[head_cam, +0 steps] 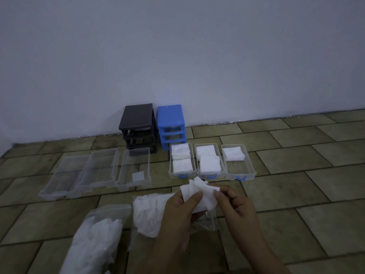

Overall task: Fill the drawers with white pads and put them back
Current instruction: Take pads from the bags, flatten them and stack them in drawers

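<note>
My left hand (178,210) grips a fanned bunch of white pads (199,191) above the floor, and my right hand (235,204) pinches the bunch's right edge. Three clear drawers with blue handles lie ahead. The left drawer (170,169) and the middle drawer (222,169) each hold two stacks of pads. The right drawer (250,169) holds one stack at its far end. Three bigger clear drawers (98,169) lie to the left; the nearest to the middle (122,175) holds one grey square. A black frame (138,123) and a blue frame (170,119) stand drawerless at the wall.
A loose heap of white pads (148,214) lies on an opened clear bag just left of my hands. A second clear bag of pads (96,240) lies at the lower left. The floor is olive tile, with a pale wall behind the frames.
</note>
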